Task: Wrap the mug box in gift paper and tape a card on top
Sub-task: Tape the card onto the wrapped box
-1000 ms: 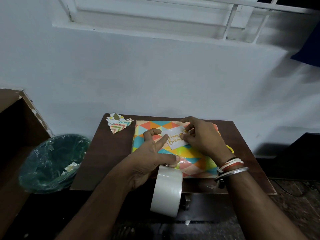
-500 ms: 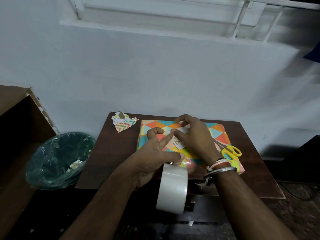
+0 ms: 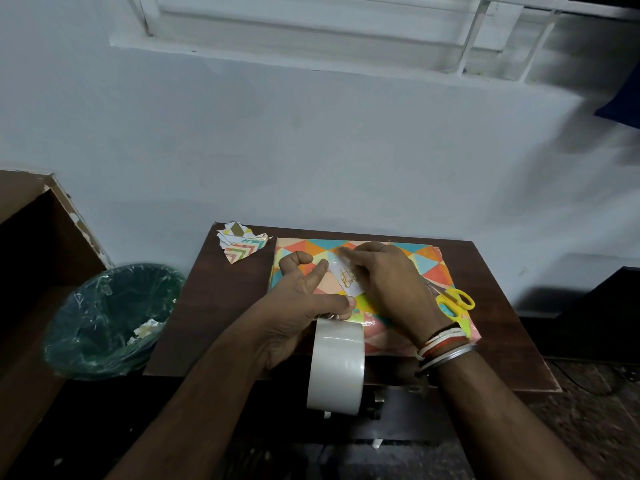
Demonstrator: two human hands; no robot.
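R hand (image 3: 384,282) fingers press card (image 3: 348,280) flat on wrapped box (image 3: 426,261); L hand (image 3: 298,306) pinches tape roll (image 3: 336,365). Best: hold card square, smooth tape.

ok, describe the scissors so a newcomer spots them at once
On the dark wooden table lies a box wrapped in triangle-patterned paper. The scissors rest on its right edge, beside the right hand's bangled wrist. Their looped yellow handles stand out from the flat print.
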